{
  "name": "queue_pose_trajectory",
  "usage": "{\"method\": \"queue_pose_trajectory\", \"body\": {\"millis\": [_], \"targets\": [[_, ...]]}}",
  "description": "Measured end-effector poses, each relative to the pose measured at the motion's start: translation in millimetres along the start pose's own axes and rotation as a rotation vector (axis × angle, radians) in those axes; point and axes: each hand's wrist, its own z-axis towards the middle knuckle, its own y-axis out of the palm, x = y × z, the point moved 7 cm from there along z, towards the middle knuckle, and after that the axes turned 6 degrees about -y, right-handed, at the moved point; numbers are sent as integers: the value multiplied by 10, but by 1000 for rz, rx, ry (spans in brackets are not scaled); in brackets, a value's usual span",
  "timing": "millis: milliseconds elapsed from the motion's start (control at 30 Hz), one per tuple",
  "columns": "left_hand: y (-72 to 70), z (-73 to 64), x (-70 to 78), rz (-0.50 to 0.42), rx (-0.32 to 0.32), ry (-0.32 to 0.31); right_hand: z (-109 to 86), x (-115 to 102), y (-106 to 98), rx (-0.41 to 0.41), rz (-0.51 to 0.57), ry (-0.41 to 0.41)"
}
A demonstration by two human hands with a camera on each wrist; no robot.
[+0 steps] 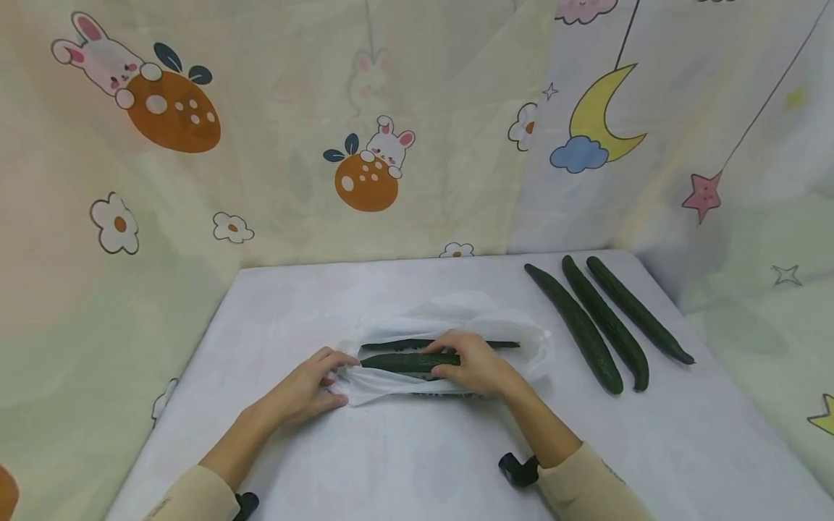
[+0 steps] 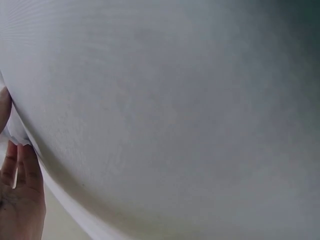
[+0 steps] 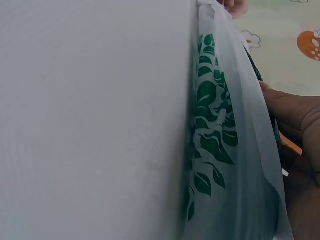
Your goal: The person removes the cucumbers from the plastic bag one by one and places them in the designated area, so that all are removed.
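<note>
A thin white plastic bag (image 1: 469, 307) lies spread in the middle of the table, with a green leaf print (image 3: 212, 120) on its side in the right wrist view. Inside its opening lie a dark green cucumber (image 1: 391, 362) and, behind it, a second cucumber (image 1: 394, 345). My right hand (image 1: 478, 364) grips the nearer cucumber toward its right part, thumb on the near side and fingers on the far side. At the bag's left end, my left hand (image 1: 309, 385) holds the plastic between thumb and fingers; the left wrist view shows these fingers (image 2: 30, 172) against the white film.
On the right of the table three more cucumbers lie side by side: one on the left (image 1: 576, 329), one in the middle (image 1: 606, 322) and one on the right (image 1: 641, 311). A printed cloth wall (image 1: 280, 145) stands behind the white table (image 1: 404, 463).
</note>
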Motion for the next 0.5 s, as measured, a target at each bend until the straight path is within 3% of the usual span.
{"method": "queue_pose_trajectory", "body": {"millis": [300, 500], "targets": [[-23, 19, 5, 3, 3, -1, -26, -67, -252, 75, -18, -40], [-7, 13, -15, -12, -5, -18, -38, -84, -291, 63, -13, -64]]}}
